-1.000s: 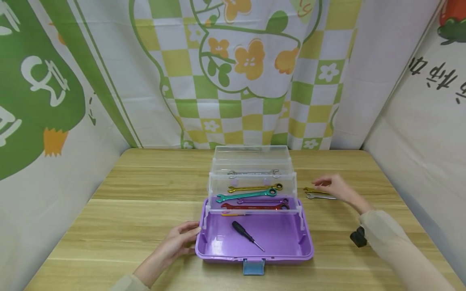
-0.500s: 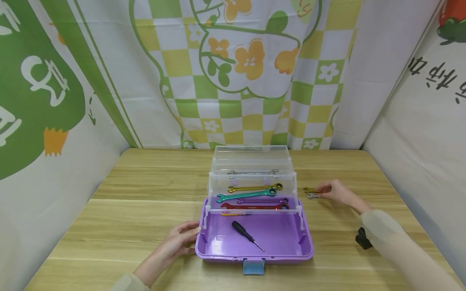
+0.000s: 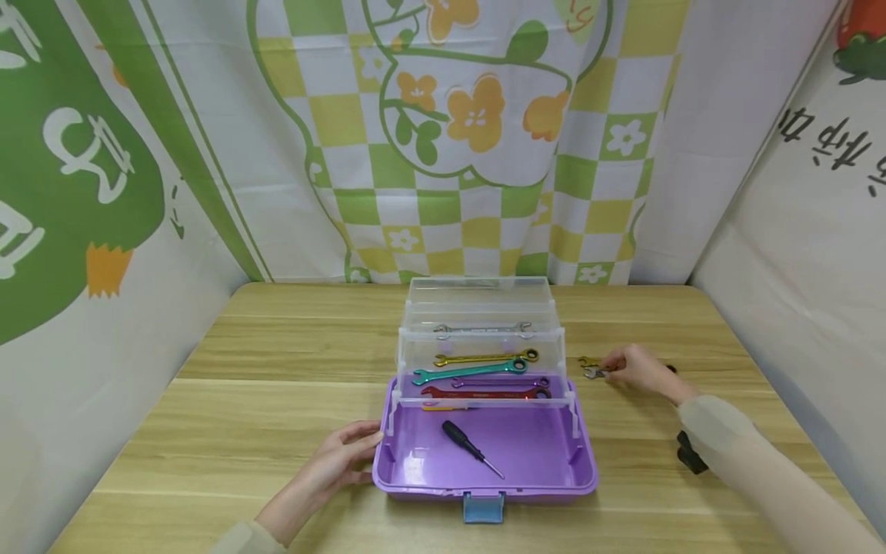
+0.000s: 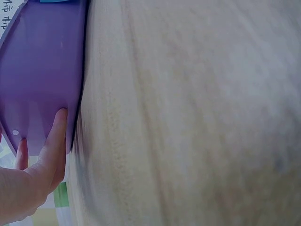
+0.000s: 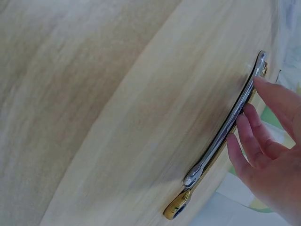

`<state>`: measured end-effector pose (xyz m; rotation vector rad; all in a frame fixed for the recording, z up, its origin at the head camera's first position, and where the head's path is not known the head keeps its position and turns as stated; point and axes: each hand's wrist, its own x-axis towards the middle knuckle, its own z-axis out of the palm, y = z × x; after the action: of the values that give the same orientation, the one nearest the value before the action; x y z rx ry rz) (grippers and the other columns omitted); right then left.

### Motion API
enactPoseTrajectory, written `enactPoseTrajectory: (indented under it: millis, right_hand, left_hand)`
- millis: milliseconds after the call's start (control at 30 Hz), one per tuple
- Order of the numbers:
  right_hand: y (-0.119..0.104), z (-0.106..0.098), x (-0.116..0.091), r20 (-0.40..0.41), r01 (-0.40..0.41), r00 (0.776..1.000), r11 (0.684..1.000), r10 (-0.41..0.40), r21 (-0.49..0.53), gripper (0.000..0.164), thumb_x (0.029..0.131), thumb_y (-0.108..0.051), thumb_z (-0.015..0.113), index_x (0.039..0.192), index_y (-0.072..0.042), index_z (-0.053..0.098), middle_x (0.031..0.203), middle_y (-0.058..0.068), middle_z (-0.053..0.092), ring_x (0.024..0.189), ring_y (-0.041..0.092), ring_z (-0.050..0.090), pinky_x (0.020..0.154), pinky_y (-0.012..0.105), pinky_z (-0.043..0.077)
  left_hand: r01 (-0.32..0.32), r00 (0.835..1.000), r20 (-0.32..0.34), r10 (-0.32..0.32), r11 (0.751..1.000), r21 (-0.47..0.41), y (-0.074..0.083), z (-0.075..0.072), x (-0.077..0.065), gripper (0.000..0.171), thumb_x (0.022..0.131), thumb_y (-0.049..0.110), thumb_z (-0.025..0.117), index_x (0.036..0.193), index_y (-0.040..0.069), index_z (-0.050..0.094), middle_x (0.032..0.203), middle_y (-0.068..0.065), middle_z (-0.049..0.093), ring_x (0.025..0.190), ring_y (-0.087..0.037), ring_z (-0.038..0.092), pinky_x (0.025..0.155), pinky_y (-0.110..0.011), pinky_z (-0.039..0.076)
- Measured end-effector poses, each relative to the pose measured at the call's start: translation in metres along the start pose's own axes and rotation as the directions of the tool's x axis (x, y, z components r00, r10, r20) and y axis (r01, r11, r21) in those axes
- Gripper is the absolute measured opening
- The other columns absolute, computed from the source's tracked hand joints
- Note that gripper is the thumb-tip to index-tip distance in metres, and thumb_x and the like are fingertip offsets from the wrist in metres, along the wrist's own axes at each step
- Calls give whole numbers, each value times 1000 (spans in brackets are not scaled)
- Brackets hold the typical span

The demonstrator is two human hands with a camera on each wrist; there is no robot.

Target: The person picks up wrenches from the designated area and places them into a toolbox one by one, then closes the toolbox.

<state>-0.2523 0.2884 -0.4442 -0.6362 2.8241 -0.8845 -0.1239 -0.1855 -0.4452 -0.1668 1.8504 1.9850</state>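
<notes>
A purple toolbox (image 3: 484, 492) stands on the table with its clear lid and trays raised. My left hand (image 3: 339, 458) rests against its left wall; in the left wrist view the fingertips (image 4: 59, 120) press the purple side. My right hand (image 3: 640, 371) reaches two wrenches lying side by side on the table. Its spread fingertips touch the silver wrench (image 5: 223, 129) in the right wrist view; no firm pinch shows. The gold wrench (image 5: 178, 205) lies along the silver one, partly hidden by it and by my hand. Both lie flat.
Inside the box lies a black-handled screwdriver (image 3: 471, 448). The clear trays hold a red wrench (image 3: 484, 394), a teal wrench (image 3: 471, 372), a gold ratchet wrench (image 3: 487, 358) and others. A blue latch (image 3: 483, 508) hangs at the front. A patterned curtain (image 3: 471, 192) closes the back.
My right hand has come down from above the two wrenches to the silver one, with its fingertips now touching it. The left hand and the toolbox have stayed put.
</notes>
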Motion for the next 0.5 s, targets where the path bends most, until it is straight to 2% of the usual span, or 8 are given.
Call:
enactPoseTrajectory:
  millis: [233, 500]
  right_hand:
    - [4, 2, 3, 27, -9, 1000, 999, 10, -41, 16, 74, 2, 63, 88, 8, 64, 83, 18, 65, 75, 25, 60, 67, 36, 52]
    - [4, 3, 6, 42, 51, 998, 992, -47, -111, 9, 73, 4, 63, 81, 6, 66, 81, 18, 65, 75, 29, 60, 67, 40, 52]
  left_hand:
    - [3, 1000, -8, -3, 1000, 2, -1, 0, 1, 62, 84, 23, 58, 129, -10, 30, 112, -14, 54, 92, -21, 58, 81, -44, 50]
    - [-1, 1000, -15, 1, 1000, 10, -1, 1, 1, 62, 84, 23, 58, 128, -10, 30, 112, -16, 54, 92, -22, 58, 80, -43, 50]
